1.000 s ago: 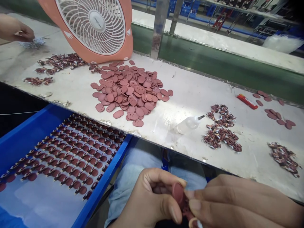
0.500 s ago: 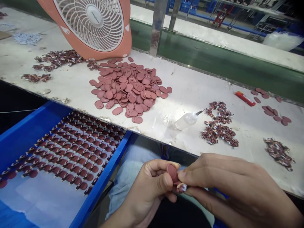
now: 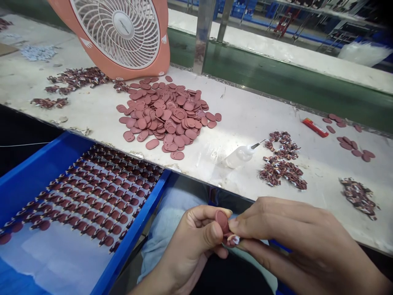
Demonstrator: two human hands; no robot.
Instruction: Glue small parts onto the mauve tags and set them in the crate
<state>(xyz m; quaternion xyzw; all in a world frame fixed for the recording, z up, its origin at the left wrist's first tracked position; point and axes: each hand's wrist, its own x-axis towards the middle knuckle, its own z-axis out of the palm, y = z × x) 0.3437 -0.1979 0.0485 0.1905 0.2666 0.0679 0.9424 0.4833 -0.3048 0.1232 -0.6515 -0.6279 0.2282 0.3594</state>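
Between thumb and fingers, my left hand (image 3: 196,237) pinches a reddish-brown oval disc (image 3: 221,220) above my lap. My right hand (image 3: 285,233) grips a small brown figure piece (image 3: 231,239) with white and tan parts, pressed against the lower edge of the disc. The fingertips of both hands almost meet there and hide part of the figure piece. On the bench beyond lies a clear squeeze bottle (image 3: 239,156) with a needle tip. Small piles of similar figure pieces (image 3: 282,172) are to its right.
A heap of oval discs (image 3: 166,114) covers the middle of the bench, below an orange fan (image 3: 123,32). At lower left, a blue tray (image 3: 147,209) holds rows of discs joined with figures. A red lighter (image 3: 315,128) and more discs (image 3: 353,145) lie at right.
Both hands keep nearly the same grip on the disc and figure piece. The camera view has shifted very slightly.
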